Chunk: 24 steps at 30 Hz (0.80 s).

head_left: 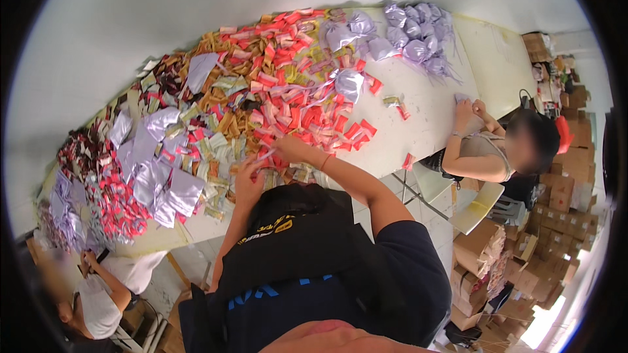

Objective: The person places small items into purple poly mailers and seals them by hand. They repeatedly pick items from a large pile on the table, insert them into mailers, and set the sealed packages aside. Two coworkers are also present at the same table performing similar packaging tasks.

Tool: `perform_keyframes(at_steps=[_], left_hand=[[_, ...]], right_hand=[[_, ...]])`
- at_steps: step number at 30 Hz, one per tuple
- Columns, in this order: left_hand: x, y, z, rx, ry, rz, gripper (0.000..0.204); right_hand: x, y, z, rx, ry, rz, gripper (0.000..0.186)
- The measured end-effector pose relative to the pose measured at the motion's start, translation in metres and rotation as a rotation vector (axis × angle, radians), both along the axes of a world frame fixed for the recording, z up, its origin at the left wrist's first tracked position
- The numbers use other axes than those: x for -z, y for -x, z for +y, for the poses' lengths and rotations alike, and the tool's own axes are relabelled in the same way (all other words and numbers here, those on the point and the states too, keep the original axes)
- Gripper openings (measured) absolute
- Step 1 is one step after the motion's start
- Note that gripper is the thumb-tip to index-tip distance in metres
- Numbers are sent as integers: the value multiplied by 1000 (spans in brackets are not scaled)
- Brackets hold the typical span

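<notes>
Bright, fairly even light fills the room, blown out to a glaring white patch (547, 322) at lower right. Shiny lavender satin pouches (416, 48) catch highlights; shadows are soft. The long off-white table (428, 108) bows inside the dark fisheye rim; two co-workers' faces (526, 136) are blurred.

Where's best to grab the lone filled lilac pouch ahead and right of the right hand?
Probably the gathered neck on the left of the lilac pouch, pinched from above and left, the side toward the right hand: it narrows there, while the rounded, shiny body bulges right.
</notes>
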State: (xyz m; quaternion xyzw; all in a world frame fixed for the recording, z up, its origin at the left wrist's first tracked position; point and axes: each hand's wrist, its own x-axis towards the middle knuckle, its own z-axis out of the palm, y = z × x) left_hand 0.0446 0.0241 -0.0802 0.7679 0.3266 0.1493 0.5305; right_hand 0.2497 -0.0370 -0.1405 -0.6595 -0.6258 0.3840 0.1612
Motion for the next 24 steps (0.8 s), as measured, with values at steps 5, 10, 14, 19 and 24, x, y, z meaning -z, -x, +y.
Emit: perform_keyframes(at_steps=[5, 10, 14, 19, 24], left_hand=[[26, 23, 13, -16, 9, 75, 26], [33, 17, -2, 189, 106, 145, 27], [33, 0, -19, 300, 211, 125, 26], [22, 0, -14, 274, 249, 158, 24], [45, 21, 4, 248, 174, 283, 23]], right_hand=[[-109, -144, 24, 1056, -741, -317, 38], [-161, -182, -63, 1304, -1264, 116, 41], [-14, -156, -161, 1352, -588, -311, 44], [55, -165, -301, 1875, 243, -670, 73], [89, -171, -318, 2007, 402, -391, 76]])
